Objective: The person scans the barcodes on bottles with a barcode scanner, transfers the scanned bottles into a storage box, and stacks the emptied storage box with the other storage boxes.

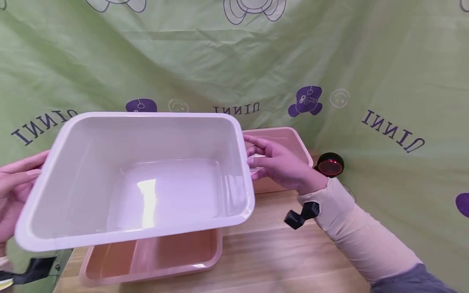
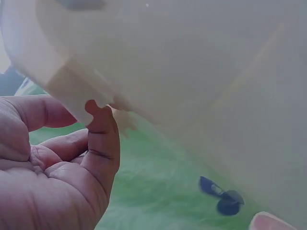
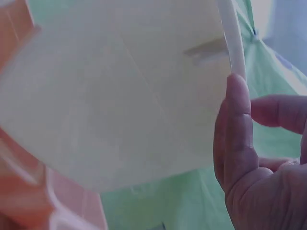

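A white plastic basin [image 1: 176,187], nothing lying in it, is held up in the air with its open top tilted toward the head camera. My left hand [image 1: 16,191] grips its left rim, the thumb and fingers around the edge. On the opposite side my right hand [image 1: 282,165] pinches the right rim. In the left wrist view the left fingertips bend against the edge of the basin's translucent wall [image 2: 201,72]. The right wrist view has the rim between the thumb and fingers of the right hand [image 3: 249,177].
Below the basin, a shallow pink tray [image 1: 183,250] with a divider sits on the wooden table [image 1: 278,252]. A deeper pink bin [image 1: 289,142] stands behind my right hand. To its right is a round black device [image 1: 331,164] with a red glow. A green printed curtain [image 1: 205,61] hangs behind.
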{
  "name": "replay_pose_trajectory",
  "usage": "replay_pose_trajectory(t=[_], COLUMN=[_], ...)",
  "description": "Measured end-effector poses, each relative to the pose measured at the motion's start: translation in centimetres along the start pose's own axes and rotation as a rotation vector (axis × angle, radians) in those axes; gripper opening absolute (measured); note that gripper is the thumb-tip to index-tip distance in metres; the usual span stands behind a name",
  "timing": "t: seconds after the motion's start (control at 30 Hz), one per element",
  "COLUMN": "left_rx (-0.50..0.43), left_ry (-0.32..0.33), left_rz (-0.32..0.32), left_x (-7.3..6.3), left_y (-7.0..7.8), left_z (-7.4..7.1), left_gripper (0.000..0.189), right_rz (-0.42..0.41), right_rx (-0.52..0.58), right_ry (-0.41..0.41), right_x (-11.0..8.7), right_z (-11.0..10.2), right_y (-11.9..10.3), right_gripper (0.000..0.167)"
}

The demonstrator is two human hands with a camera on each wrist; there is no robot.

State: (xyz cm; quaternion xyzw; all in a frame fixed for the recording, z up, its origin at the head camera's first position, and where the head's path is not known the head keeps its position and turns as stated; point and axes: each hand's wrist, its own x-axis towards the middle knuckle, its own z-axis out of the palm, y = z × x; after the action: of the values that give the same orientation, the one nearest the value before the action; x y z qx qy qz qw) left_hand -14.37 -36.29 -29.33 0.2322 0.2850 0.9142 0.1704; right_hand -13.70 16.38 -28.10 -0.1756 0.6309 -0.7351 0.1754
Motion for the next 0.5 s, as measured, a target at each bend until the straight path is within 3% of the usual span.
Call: replay_pose_trajectory(t=[0.07, 0.1, 0.17, 0.2, 0.27, 0.3, 0.33, 0.37, 0.43, 0.5], left_rx=[0.064, 0.087, 0.231, 0.278, 0.292, 0.295, 0.335, 0.290, 0.269, 0.322], left_ry=[-0.025, 0.000, 0.069, 0.066, 0.058, 0.009, 0.031, -0.004, -0.001, 0.045], left_rz=[0.038, 0.082, 0.238, 0.297, 0.305, 0.277, 0.213, 0.131, -0.008, -0.041], left_x=[-1.0, -1.7, -2.9, -3.6, -5.3, -6.1, -7.0, -7.9, -9.4, -10.3], left_y=[0.9, 1.0, 0.6, 0.5, 0.9, 1.4, 2.1, 2.8, 3.7, 3.1], left_z=[-0.5, -0.7, -1.1, -1.8, -4.3, -5.8, -7.0, -8.7, -11.0, -11.1], left_gripper=[0.051, 0.050, 0.043, 0.042, 0.043, 0.044, 0.046, 0.051, 0.058, 0.062], right_rz=[0.013, 0.025, 0.053, 0.068, 0.096, 0.111, 0.123, 0.135, 0.150, 0.156], right_rx=[0.019, 0.028, 0.043, 0.051, 0.072, 0.081, 0.089, 0.098, 0.103, 0.092], right_ry=[-0.014, -0.020, -0.026, -0.032, -0.045, -0.054, -0.062, -0.067, -0.069, -0.064], right_x=[0.6, 0.8, 1.0, 1.0, 1.1, 1.1, 1.1, 1.1, 1.1, 1.0], right_z=[1.3, 1.9, 3.1, 3.5, 4.2, 4.5, 4.7, 4.9, 5.0, 5.0], right_y=[0.4, 0.7, 1.4, 1.9, 3.0, 3.5, 4.1, 4.6, 5.6, 6.4], right_gripper=[0.069, 0.071, 0.073, 0.074, 0.075, 0.075, 0.075, 0.075, 0.074, 0.074])
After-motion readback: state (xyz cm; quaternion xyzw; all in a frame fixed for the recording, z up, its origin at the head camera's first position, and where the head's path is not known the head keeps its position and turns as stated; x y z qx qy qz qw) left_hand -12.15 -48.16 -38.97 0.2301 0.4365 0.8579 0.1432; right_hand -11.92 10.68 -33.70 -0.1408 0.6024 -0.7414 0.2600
